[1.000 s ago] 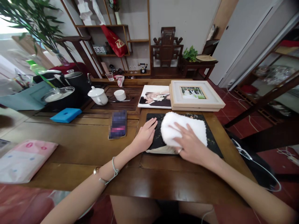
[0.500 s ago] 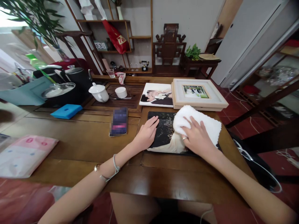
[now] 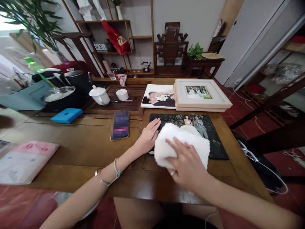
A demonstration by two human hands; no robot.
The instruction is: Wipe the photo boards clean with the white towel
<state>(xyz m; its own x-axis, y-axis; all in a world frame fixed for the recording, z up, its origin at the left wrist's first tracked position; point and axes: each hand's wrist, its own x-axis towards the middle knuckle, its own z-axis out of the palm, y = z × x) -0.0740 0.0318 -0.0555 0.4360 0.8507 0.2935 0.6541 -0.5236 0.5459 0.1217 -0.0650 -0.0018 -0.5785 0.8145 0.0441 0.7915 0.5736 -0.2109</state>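
A dark wedding photo panel (image 3: 215, 143) lies flat on the wooden table, showing a couple in a white gown and a grey suit. My left hand (image 3: 148, 133) rests flat on its left edge, fingers stretched out. Under my right hand (image 3: 184, 159) is a fluffy white cloth (image 3: 164, 143), gripped and pressed onto the near left part of the panel. The cloth hides that part of the picture and hangs slightly past the near edge.
Behind the panel lie a white photo print (image 3: 158, 97) and a light wooden picture frame (image 3: 202, 103). A phone (image 3: 120, 125) is left of my left hand. Farther left are a blue block (image 3: 66, 115), a lidded white cup (image 3: 99, 96) and a pink-and-white package (image 3: 28, 162).
My right hand has drawn the cloth left and toward me across the panel, uncovering the couple in the photo. My left hand stays at the left edge.
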